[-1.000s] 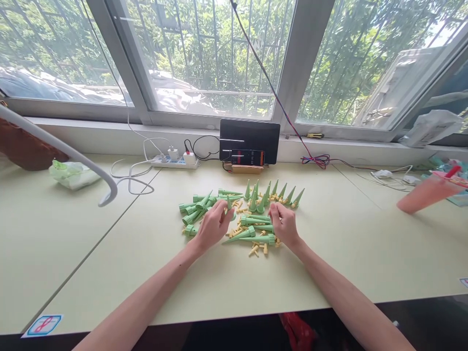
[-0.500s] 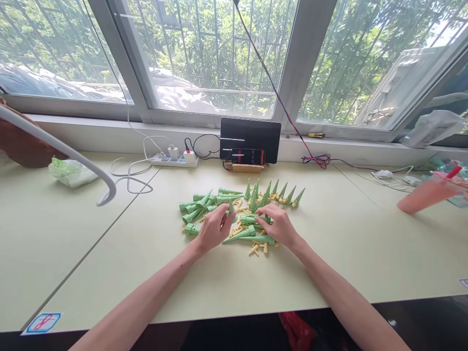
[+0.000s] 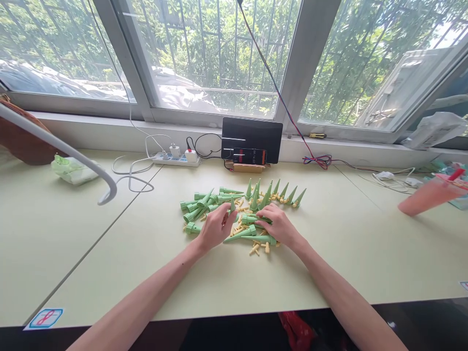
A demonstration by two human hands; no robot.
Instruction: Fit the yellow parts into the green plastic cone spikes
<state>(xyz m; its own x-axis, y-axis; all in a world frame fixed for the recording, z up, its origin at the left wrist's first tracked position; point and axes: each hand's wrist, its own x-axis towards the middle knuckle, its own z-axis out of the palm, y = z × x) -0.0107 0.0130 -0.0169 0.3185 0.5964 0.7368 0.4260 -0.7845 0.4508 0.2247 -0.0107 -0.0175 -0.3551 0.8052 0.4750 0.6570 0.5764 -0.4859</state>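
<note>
My left hand [image 3: 216, 225] is closed around a green plant watering spike [image 3: 232, 204], its pointed tip up above the thumb. My right hand [image 3: 277, 223] is over the pile with bent fingers, against a lying green spike [image 3: 249, 220]; what its fingertips hold, if anything, is hidden. Below it lie more green spikes [image 3: 258, 239] and small yellow branched connectors [image 3: 254, 249]. Left of my left hand is a heap of loose green spikes [image 3: 197, 207]. Behind the hands, several spikes [image 3: 284, 190] stand point up, with yellow pieces at their bases.
A phone [image 3: 249, 156] leans before a black tablet [image 3: 252, 134] at the back. A power strip [image 3: 177, 160] with white cables lies left of them. A pink drink cup [image 3: 427, 195] is at the right, a grey curved bar [image 3: 73, 151] at the left.
The view has shifted slightly. Both hands keep nearly the same places, the left one still with its spike; my right fingers sit a little differently over the lying spike.
</note>
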